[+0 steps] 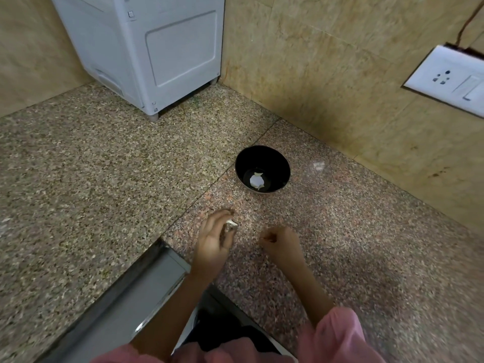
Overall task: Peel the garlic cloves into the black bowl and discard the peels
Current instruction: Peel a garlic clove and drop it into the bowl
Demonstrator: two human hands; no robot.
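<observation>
Head view shows the black bowl (277, 159) on the counter (104, 166), straight ahead of both hands and about equally near to each. The left hand (213, 241) pinches a small garlic piece (232, 223). The right hand (282, 243) is curled, and I cannot tell if it holds anything.

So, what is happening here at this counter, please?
A person is peeling garlic over a granite counter. The left grip pinches a small whitish piece; whether it is clove or peel I cannot tell. The right grip is curled beside it, and whether it holds anything is unclear. The black bowl stands further back, with a few pale garlic pieces inside.
</observation>
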